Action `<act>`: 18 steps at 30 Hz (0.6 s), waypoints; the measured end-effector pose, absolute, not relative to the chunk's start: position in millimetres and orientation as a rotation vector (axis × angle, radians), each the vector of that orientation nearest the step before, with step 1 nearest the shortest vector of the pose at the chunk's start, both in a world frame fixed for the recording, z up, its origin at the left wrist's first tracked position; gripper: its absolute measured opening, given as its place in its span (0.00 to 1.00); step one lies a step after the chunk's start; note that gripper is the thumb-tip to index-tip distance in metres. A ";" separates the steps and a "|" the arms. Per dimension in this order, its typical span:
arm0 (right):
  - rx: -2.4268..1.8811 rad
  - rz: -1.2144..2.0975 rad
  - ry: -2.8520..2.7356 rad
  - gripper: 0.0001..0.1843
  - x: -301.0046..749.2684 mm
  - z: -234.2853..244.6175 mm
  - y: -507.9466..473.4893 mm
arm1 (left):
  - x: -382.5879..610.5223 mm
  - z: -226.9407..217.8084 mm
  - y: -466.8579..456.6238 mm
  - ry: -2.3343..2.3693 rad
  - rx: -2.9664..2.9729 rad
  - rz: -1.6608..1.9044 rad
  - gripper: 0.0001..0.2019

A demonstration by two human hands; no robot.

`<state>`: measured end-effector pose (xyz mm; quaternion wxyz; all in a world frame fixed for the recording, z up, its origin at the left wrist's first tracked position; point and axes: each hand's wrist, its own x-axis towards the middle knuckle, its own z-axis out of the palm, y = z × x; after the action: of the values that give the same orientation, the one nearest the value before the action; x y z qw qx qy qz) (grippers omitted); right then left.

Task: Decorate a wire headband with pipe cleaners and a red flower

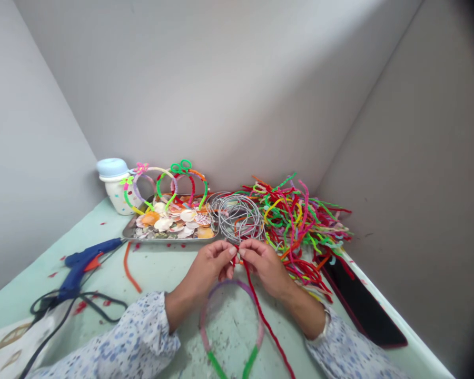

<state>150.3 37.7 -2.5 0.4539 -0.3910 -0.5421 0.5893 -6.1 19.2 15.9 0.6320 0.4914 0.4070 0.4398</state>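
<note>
Red fuzzy stem (265,319) is pinched at its upper end, tail slanting down-right. Headband (204,323), lilac, pink and green, lies just below.

Loose white sleeves (132,337), blue-speckled

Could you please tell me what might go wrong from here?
The red pipe cleaner pinched in the left hand and right hand crosses the headband in this view, so it might snag there. The black cord of the blue glue gun loops close to the left sleeve; a sweep outward could catch it and drag the blue glue gun.
</note>
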 end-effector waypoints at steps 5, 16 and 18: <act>-0.912 1.508 -1.201 0.08 147.1 -3.8 38.5 | -3.0 12.0 16.4 0.881 1.087 0.920 0.14; -0.818 1.648 -1.114 0.12 142.7 -0.7 34.2 | -0.3 17.8 13.8 0.746 0.978 1.001 0.13; -0.841 1.623 -1.129 0.12 143.5 -1.9 34.7 | -1.2 16.2 14.5 0.739 0.979 1.001 0.13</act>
<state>143.5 34.7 -1.9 0.4763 -0.3443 -0.4621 0.6641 -1.2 14.5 16.2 0.7029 0.4399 0.3319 0.4497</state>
